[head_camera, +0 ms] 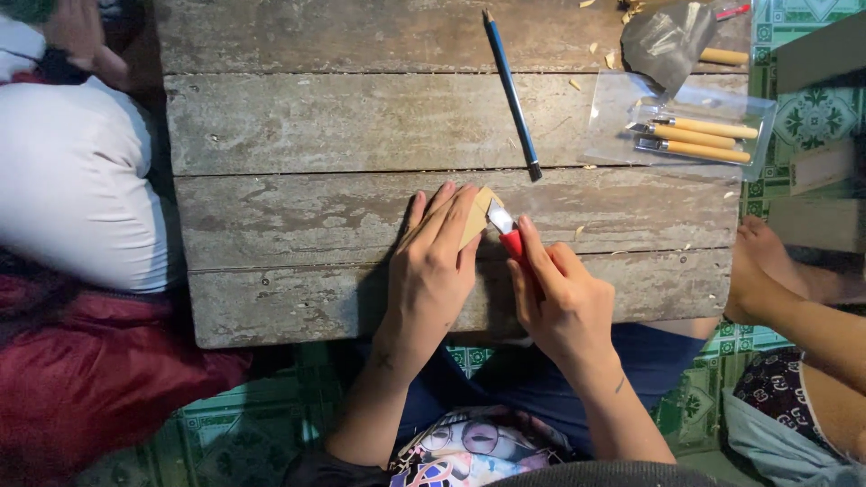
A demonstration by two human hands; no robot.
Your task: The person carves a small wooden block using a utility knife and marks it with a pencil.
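Observation:
My left hand (435, 266) presses a small pale wooden block (477, 214) flat against the weathered plank table (361, 126), fingers spread over it. Just to its right, my right hand (561, 302) grips a red-handled carving knife (511, 240). The knife's short metal blade (499, 217) touches the block's right edge. Both hands sit near the table's front edge, above my lap.
A long blue pencil (511, 93) lies diagonally at the back centre. A clear plastic pouch (622, 113) holds three wooden-handled carving tools (704, 140) at the back right, beside grey sandpaper (666, 41). Wood chips are scattered around. Another person in white sits left; someone's foot (753, 271) rests at right.

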